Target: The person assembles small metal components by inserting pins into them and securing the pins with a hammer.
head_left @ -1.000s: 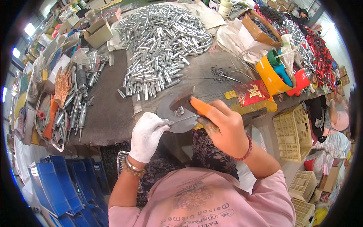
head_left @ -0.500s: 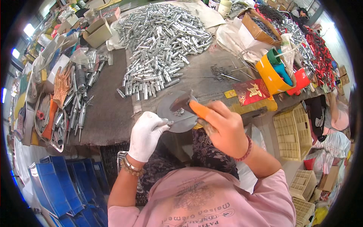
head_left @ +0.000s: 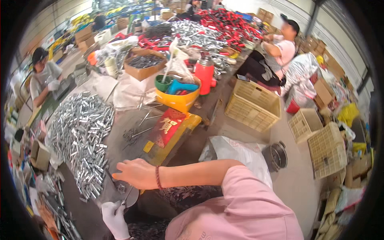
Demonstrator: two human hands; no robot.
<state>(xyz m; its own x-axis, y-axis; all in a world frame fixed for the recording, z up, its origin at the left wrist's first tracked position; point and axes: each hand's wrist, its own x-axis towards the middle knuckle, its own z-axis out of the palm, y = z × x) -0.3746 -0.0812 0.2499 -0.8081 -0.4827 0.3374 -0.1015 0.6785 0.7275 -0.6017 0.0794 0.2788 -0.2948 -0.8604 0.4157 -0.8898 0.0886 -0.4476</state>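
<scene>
My left hand (head_left: 114, 219), in a white glove, is closed with thumb and fingers pinching a thin metal rod (head_left: 128, 193). The rod lies over a grey round disc (head_left: 133, 199) at the table's near edge. My right hand (head_left: 137, 173) reaches across just beyond it, an orange cover on one finger. Its fingers are closed round a dark flat piece (head_left: 109, 176), mostly hidden and blurred. Small shiny metal bits (head_left: 121, 188) sit on the disc between my hands. Beside them spreads a large heap of silver metal sleeves (head_left: 82, 138).
A red envelope (head_left: 167, 127), thin rods and dark pins (head_left: 131, 137) lie on the table. Farther off stand a yellow tub (head_left: 179, 100), a red flask (head_left: 204, 76) and a carton (head_left: 144, 72). Crates (head_left: 254, 106) and a pot (head_left: 275, 156) rest on the floor; two co-workers sit nearby.
The view has swung to the right, so the crates and co-workers now show. My hands appear lower and farther left, still together over the disc.
</scene>
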